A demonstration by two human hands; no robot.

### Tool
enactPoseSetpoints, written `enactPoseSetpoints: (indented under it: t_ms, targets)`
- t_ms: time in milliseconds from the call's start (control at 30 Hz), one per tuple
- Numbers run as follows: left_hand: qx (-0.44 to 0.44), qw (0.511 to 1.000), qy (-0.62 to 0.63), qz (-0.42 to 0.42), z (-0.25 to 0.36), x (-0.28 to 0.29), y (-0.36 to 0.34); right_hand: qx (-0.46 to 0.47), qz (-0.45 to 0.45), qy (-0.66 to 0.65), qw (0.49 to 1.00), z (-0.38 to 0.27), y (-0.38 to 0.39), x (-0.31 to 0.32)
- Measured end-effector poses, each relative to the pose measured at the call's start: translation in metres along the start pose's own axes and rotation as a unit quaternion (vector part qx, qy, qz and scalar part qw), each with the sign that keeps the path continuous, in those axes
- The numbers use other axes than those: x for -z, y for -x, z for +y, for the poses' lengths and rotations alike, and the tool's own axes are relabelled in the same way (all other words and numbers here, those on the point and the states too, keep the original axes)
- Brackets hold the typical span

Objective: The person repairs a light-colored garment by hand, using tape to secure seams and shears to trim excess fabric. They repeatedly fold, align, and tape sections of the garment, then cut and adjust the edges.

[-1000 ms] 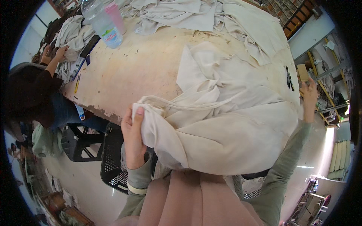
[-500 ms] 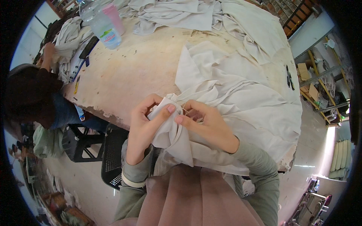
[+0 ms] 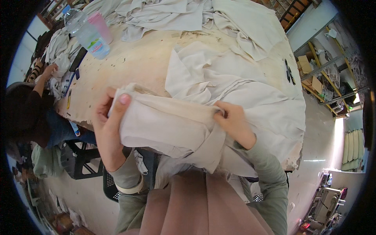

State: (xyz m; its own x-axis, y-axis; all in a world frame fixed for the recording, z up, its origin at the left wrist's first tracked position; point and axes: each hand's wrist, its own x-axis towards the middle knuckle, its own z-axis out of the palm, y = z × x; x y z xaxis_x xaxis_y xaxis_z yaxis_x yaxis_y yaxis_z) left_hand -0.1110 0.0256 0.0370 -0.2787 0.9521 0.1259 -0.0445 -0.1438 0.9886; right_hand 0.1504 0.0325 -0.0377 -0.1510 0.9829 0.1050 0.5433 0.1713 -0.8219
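Both hands grip a cream cloth [image 3: 168,125] over the near worktop [image 3: 133,66] edge: left hand [image 3: 107,125] fingers curled around its left end, right hand [image 3: 233,123] fingers pinching its top fold. Bottle [image 3: 84,33] far left.

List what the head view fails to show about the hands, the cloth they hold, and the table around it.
- Left hand: fingers behind the beige cloth; only the thumb shows.
- Right hand: fingertips buried in the cloth's fold.
- Table: far edge under heaped fabric.
- Dark tools near the right edge: too small to identify.
- Water bottle: label blurred.
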Motion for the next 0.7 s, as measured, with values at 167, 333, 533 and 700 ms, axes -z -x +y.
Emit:
enactPoseSetpoints:
  t_ms: [167,333,533,700]
  targets:
    - [-0.047,0.995,0.041,0.072,0.001,0.025,-0.001,-0.047,0.065,0.085,0.993,0.032,0.013,0.056]
    - [-0.04,0.993,0.09,0.058,-0.003,0.055,-0.005,-0.093,0.042,0.019,0.995,0.033,0.031,0.119]
    - [0.041,0.993,0.054,0.102,-0.041,0.081,-0.02,-0.206,0.007,-0.058,0.977,0.008,0.041,0.162]
    - [0.06,0.995,0.028,0.068,-0.08,0.111,-0.039,-0.149,-0.024,-0.061,0.987,0.018,0.035,0.156]
